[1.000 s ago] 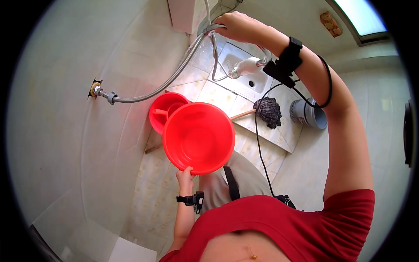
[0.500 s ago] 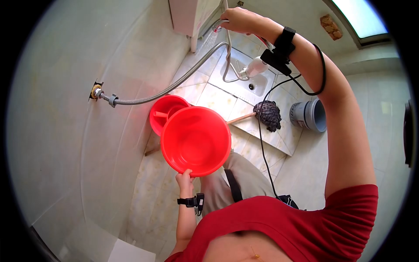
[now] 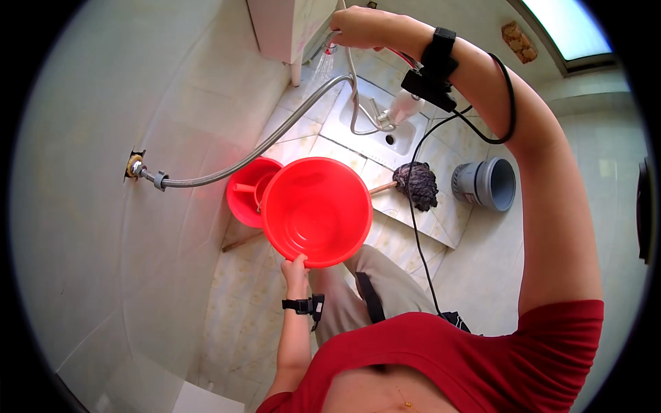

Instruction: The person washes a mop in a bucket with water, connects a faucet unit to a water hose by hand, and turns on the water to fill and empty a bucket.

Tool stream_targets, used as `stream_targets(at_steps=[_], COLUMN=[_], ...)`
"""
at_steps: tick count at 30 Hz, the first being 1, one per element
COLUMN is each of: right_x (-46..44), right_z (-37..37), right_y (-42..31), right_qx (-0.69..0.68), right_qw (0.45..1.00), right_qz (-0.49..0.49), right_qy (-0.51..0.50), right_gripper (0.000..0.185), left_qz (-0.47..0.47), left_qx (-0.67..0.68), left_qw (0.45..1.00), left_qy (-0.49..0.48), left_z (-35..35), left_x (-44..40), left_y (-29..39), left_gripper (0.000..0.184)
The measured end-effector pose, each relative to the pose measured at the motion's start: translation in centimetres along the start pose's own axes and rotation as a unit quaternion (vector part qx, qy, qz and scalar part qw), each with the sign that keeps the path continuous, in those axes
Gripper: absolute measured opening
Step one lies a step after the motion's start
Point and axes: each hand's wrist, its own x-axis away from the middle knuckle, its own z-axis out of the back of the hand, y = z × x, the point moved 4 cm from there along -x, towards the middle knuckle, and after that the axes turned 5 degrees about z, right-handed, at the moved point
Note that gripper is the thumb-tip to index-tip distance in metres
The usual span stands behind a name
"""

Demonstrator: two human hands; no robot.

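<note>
My left hand (image 3: 295, 267) grips the near rim of a large red plastic bucket (image 3: 317, 206), thumb over the edge. The bucket is tilted toward me, its inside in view, and no water can be made out in it. High up at the top, my right hand (image 3: 361, 26) is closed around the upper part of a water tap (image 3: 330, 48); its fingertips are hidden. Water (image 3: 322, 69) sprays down from the tap's outlet, beyond the bucket and apart from it. A smaller red bucket (image 3: 237, 206) with a red dipper (image 3: 244, 187) in it is partly covered by the large one.
A grey braided hose (image 3: 255, 155) runs from the left wall. Farther off are a squat toilet (image 3: 372, 141) on a tiled step, a dark mop head (image 3: 416, 186) and a grey bucket (image 3: 501, 182). A black cable (image 3: 415, 227) hangs from my right wrist.
The large bucket has moved slightly forward and right in my left hand. My right hand stays at the tap, and the water stream looks fuller. The whole view has shifted a little.
</note>
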Motion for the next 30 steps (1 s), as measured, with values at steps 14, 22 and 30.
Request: stream_targets(at_steps=[14,22,30], right_x=[-1.2,-4.7,-4.8], right_z=[5.0,3.6,3.4], right_y=[4.5,5.6,5.9], right_qx=[-0.004,0.086,0.088], right_qw=[0.997,0.969,0.972], right_qz=[0.048,0.151,0.149], right_qy=[0.065,0.174,0.161], right_gripper=[0.027,0.027,0.026], left_qz=[-0.022,-0.018,-0.021], left_qx=[-0.031,-0.026,-0.031], left_qw=[0.999,0.998,0.998], left_qy=[0.036,0.045,0.043], left_z=[-4.0,-4.6,-6.6], left_x=[0.8,0.0,-1.5], left_y=[-0.4,-1.1,-0.3], left_gripper=[0.011,0.011,0.012])
